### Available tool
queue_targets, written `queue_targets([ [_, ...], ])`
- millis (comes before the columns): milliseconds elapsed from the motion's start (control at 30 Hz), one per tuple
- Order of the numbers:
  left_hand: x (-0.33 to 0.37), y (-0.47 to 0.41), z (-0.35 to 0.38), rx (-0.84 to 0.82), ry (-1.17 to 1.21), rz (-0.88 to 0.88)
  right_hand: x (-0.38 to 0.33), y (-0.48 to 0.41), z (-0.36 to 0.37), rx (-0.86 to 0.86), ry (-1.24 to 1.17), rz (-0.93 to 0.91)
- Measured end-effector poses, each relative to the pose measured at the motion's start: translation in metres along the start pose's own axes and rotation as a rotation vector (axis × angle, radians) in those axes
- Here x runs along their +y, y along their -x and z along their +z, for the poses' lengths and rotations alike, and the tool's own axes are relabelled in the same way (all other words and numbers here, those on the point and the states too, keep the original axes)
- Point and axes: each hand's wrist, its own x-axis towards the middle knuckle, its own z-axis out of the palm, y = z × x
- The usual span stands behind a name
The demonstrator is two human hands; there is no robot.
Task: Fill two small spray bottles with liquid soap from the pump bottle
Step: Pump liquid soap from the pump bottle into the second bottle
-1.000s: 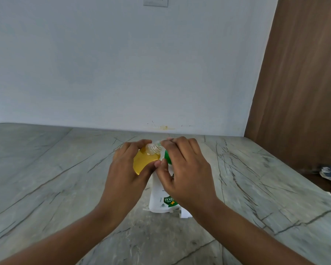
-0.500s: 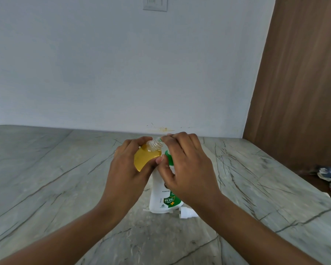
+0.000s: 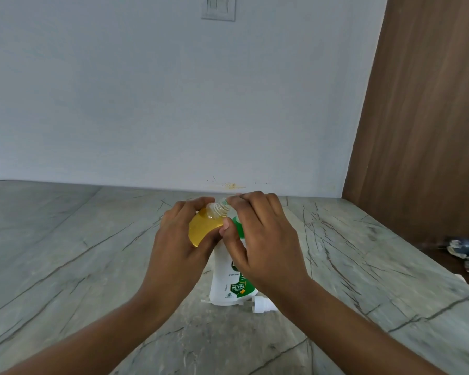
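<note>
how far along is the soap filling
Done: the small bottle already looks mostly full of yellow soap. In hand: the left hand holds it tilted, open neck by the pump bottle, whose top the right hand grips. Left: a white spray cap lies on the counter; no second bottle is in view.

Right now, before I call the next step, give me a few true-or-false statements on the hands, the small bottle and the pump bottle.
1. The left hand holds a small bottle of yellow liquid. True.
2. The small bottle is capped. False: its neck is bare, and a white spray cap lies on the counter.
3. The pump bottle lies on its side. False: it stands upright on the counter.
4. The right hand covers the green pump head. True.
</note>
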Motion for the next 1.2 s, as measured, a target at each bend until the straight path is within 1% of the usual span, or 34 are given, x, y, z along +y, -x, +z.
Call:
queue_targets([
  [267, -0.004, -0.001, 0.001, -0.012, -0.025, 0.003, 0.001, 0.007, 0.008, 0.044, -0.004, -0.026],
  [700, -0.009, 0.003, 0.002, -0.031, -0.048, 0.002, 0.002, 0.012, 0.012, 0.04, 0.01, -0.044],
  [1067, -0.001, -0.001, 0.0, -0.003, 0.044, -0.029, 0.002, 0.002, 0.003, -0.005, 0.004, -0.029],
  [1200, -0.001, -0.001, 0.0, 0.003, 0.045, -0.031, 0.001, 0.0, -0.001, -0.013, 0.002, -0.025],
])
